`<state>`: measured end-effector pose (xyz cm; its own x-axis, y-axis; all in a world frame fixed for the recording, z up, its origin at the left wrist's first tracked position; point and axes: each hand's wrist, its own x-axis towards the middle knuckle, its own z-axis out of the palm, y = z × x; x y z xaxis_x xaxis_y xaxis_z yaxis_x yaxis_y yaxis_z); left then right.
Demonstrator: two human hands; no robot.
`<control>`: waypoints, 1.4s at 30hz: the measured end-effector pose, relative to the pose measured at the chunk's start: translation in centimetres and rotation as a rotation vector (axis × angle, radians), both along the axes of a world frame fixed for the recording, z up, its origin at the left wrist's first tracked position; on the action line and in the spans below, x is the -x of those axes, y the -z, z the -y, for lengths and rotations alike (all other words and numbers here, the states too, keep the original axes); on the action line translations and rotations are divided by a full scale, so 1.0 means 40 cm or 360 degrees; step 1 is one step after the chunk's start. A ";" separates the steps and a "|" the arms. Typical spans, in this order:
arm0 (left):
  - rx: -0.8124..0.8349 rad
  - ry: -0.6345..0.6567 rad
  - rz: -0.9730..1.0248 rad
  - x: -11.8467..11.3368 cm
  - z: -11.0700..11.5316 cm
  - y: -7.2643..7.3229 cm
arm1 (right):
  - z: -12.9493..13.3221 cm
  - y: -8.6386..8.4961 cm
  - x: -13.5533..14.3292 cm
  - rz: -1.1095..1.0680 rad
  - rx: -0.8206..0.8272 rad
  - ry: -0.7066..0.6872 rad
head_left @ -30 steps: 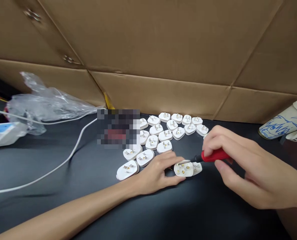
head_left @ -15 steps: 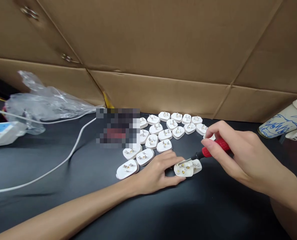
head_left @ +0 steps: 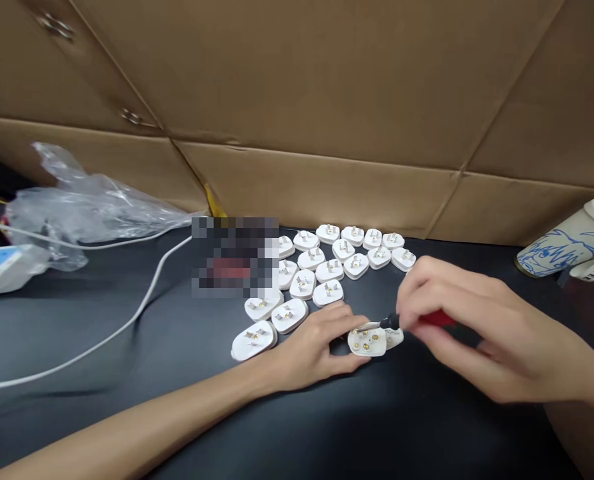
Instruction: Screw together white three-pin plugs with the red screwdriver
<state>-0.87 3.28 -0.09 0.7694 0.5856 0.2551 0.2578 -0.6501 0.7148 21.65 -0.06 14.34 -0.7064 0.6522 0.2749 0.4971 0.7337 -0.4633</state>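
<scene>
Between the thumb and fingers of my left hand (head_left: 317,343), a small white plug piece (head_left: 369,343) lies on the dark table, its face with brass-coloured screws turned up. Another white part (head_left: 394,338) touches its right side. My right hand (head_left: 467,327) is closed around the red handle of a screwdriver (head_left: 387,322). The screwdriver's metal tip rests at the upper left of the plug piece. Just beyond my left hand, several white plugs (head_left: 328,292) sit with their metal pins upward.
Brown cardboard (head_left: 301,80) stands behind the dark table (head_left: 427,427). At the left are a clear plastic bag (head_left: 97,207), a white power strip (head_left: 7,267) and a white cable (head_left: 149,293). A patterned cup (head_left: 561,247) leans at the right. A blurred-out object (head_left: 234,257) is near the plugs.
My right hand has moved slightly left and lower, its fingers now wrapped further over the red handle. The screwdriver lies at a flatter angle. My left hand has barely moved.
</scene>
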 end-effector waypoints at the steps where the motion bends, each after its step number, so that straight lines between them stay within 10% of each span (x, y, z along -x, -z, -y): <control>1: 0.0013 -0.0004 -0.0002 0.000 0.000 -0.002 | 0.002 0.000 0.002 -0.0024 0.0041 -0.0058; 8: -0.0116 0.0013 0.0040 0.001 0.000 0.006 | -0.007 0.016 -0.005 0.0138 -0.0225 0.0533; 14: -0.0107 0.0010 0.0039 0.001 0.000 0.008 | 0.003 -0.002 -0.011 0.0145 -0.0150 0.0167; 30: -0.0007 -0.0021 -0.0025 0.001 -0.001 -0.002 | 0.006 0.016 -0.003 0.0097 -0.0350 0.0552; 42: 0.0041 -0.0006 -0.0003 -0.004 -0.002 -0.013 | -0.020 0.028 -0.006 -0.0230 0.0074 0.0354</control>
<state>-0.72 3.36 0.42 0.7678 0.5947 0.2383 0.2616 -0.6306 0.7307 21.90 0.72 13.21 -0.5000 0.8012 0.3286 0.5697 0.5902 -0.5719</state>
